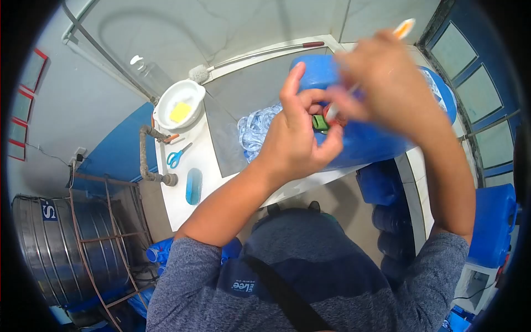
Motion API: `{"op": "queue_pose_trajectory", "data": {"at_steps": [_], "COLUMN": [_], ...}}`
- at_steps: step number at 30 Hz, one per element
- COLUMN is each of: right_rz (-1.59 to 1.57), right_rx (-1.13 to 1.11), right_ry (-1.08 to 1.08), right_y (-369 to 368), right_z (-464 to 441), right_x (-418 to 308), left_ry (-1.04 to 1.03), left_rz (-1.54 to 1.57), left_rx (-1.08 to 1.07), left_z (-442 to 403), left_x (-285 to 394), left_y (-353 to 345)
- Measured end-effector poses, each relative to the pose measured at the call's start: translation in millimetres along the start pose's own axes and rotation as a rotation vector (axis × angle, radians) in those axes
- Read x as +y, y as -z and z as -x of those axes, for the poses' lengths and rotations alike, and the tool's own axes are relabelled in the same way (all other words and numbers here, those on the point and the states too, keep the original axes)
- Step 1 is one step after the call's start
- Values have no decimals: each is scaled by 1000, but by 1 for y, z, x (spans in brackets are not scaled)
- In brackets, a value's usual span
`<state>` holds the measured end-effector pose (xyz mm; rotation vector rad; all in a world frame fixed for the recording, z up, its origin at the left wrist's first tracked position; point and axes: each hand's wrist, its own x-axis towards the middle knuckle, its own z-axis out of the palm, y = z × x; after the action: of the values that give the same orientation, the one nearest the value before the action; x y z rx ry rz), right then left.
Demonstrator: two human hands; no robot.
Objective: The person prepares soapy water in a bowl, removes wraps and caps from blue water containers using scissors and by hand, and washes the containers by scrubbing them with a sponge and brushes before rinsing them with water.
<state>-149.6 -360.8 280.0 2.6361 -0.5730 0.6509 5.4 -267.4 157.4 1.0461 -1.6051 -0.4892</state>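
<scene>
My left hand (pixel 296 124) is closed around a small green and red piece (pixel 320 123), pinching it between thumb and fingers; its exact kind I cannot make out. My right hand (pixel 384 83), smeared by motion, grips a brush like a toothbrush, with a white and orange handle (pixel 406 27) sticking out above the fist. The brush's white head end meets the small piece at the left fingertips. Just below both hands a large blue plastic water jug (pixel 365 145) lies on its side, partly hidden. Left of it sits a heap of clear bluish plastic loops (pixel 255 133).
A white basin (pixel 160 113) holds a yellow sponge (pixel 180 112). Near it lie blue scissors (pixel 176 157) and a blue brush-like block (pixel 193 187). A long-handled brush (pixel 265 55) rests along the back edge. Pipes (pixel 145 157) rise at the counter's left; more blue jugs (pixel 381 185) stand below.
</scene>
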Motion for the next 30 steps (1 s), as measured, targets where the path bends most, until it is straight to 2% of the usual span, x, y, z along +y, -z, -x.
{"op": "queue_pose_trajectory", "data": {"at_steps": [2, 3, 4, 6, 7, 8, 10, 12, 14, 16, 18, 20, 22, 23, 25, 26, 27, 30], "right_rz": [-212, -202, -203, -117, -191, -271, -97, 5, 104, -35, -90, -179, -238, -289, -69, -67, -201, -64], "right_rx": [-81, -136, -134, 21, 3, -52, 1, 25, 51, 213, 202, 156, 111, 61, 160, 235, 425, 978], "right_ry": [175, 85, 88, 30, 156, 159, 26, -20, -77, 97, 75, 12, -5, -26, -122, -206, -328, -943], "right_y": [-12, -13, -10, -6, -9, -15, -19, -10, -9, -14, -11, -21, -30, -32, -4, 15, 23, 12], "right_z": [4, 5, 5, 2, 4, 5, 9, 7, 5, 7, 7, 11, 19, 21, 38, 55, 78, 228], "right_x": [-17, 1, 3, 7, -9, -20, 14, 26, 19, -12, -11, -9, -12, -13, -2, 17, 37, 140], "left_ry": [-123, -146, -146, -33, -37, -94, -156, -2, -19, -37, 75, 71, 81, 14, 68, 120, 132, 187], "left_rz": [-86, -129, -131, -61, -63, -110, -157, -42, -7, 28, -78, -155, -84, -165, -132, -86, -103, -37], "left_rx": [54, 62, 64, 4, 5, 35, 55, -6, 19, 33, -57, 32, 86, 125, 170, 206, 161, 114], "left_z": [-1, -1, -2, -4, -4, -4, -3, -5, -5, -6, -3, -2, 0, -1, -4, -5, -3, -1], "left_x": [-7, -10, -12, -14, -14, -15, -14, -8, 10, 15, 13, 18, 15, 12, 17, 18, 14, 10], "left_y": [-3, -2, 0, 0, -1, -1, 0, 3, 1, 1, 4, -5, -10, -10, -10, -8, -5, -4]}}
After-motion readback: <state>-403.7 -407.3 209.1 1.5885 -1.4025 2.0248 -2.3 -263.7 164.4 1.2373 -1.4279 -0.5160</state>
